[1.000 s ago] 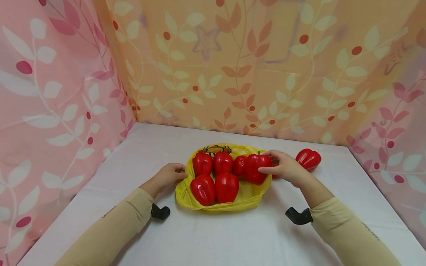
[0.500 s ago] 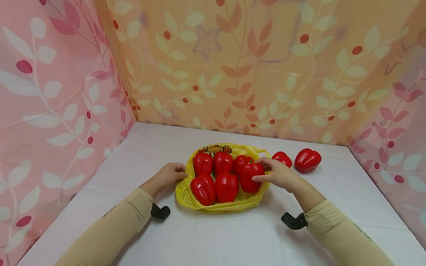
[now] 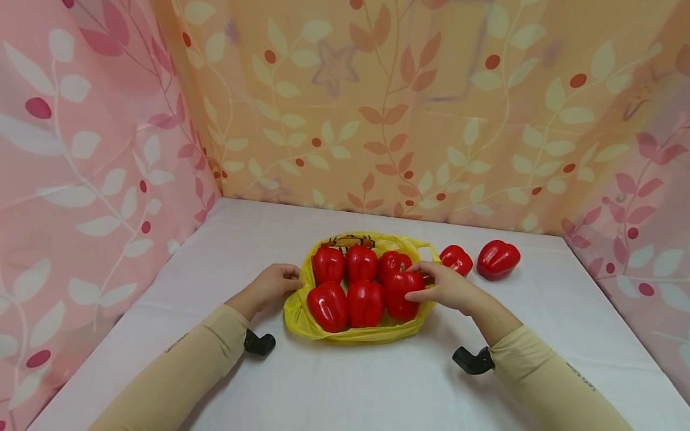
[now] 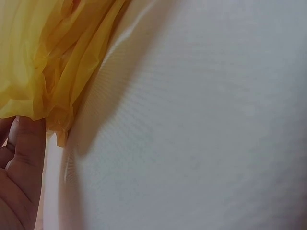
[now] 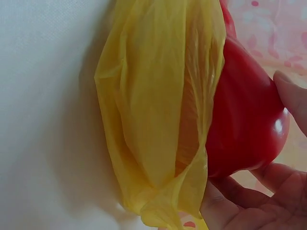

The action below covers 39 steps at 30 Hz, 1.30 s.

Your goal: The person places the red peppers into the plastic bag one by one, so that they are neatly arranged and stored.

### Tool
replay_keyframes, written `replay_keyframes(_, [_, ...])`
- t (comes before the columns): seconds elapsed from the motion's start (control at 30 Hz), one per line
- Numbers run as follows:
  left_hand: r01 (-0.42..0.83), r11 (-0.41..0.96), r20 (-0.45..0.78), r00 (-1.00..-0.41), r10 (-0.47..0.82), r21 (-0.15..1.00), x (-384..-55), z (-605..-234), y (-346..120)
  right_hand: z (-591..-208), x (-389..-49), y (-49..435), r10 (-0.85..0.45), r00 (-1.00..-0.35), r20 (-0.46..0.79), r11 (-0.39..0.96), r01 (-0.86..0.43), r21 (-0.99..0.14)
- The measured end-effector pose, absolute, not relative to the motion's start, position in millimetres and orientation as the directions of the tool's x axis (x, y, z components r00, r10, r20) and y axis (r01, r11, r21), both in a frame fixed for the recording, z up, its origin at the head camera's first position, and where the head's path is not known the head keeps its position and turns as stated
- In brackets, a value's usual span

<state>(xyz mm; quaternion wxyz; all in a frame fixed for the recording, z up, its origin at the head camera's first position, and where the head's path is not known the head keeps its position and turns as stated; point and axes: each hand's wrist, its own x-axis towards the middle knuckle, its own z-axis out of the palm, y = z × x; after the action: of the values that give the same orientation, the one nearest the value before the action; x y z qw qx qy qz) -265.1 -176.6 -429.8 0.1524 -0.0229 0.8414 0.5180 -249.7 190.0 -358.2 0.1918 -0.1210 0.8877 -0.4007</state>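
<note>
A yellow plastic bag (image 3: 302, 328) lies spread open on the table, with several red bell peppers (image 3: 327, 306) in two rows inside. At its left edge, my left hand (image 3: 272, 285) pinches the rim; in the left wrist view the thumb (image 4: 29, 143) meets the yellow film. My right hand (image 3: 450, 288) grips a red bell pepper (image 3: 399, 299) at the front right of the bag, beside the others. In the right wrist view, that red bell pepper (image 5: 247, 115) sits between thumb and fingers, its lower part hidden behind the bag wall (image 5: 148, 96).
Two more red bell peppers lie outside on the white tabletop: one (image 3: 455, 259) just right of the bag, another (image 3: 498, 260) farther right. Patterned cloth (image 3: 345, 120) hangs at the back and on both sides.
My right hand has moved left, toward me and down, carrying the bell pepper into the bag's front right. A pepper behind that hand has come into fuller view. The left hand stays put.
</note>
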Motion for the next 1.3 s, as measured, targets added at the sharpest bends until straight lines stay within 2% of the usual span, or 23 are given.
replay_keyframes(0.63, [-0.206, 0.440, -0.283, -0.952, 0.115, 0.874, -262.1, -426.2, -179.4, -363.5, -245.0, 186.6, -0.389, -0.870, -0.304, 0.669, -0.040, -0.742])
replay_keyframes(0.93, [-0.204, 0.452, -0.287, -0.950, 0.122, 0.869, -265.4, -424.5, -182.9, -370.5, -246.6, 185.3, -0.407, -0.859, -0.312, 0.707, -0.080, -0.703])
replay_keyframes(1.3, [-0.178, 0.447, -0.262, -0.956, 0.134, 0.877, -263.8, -421.0, -186.7, -372.6, -246.2, 183.2, -0.428, -0.832, -0.353, 0.697, -0.055, -0.715])
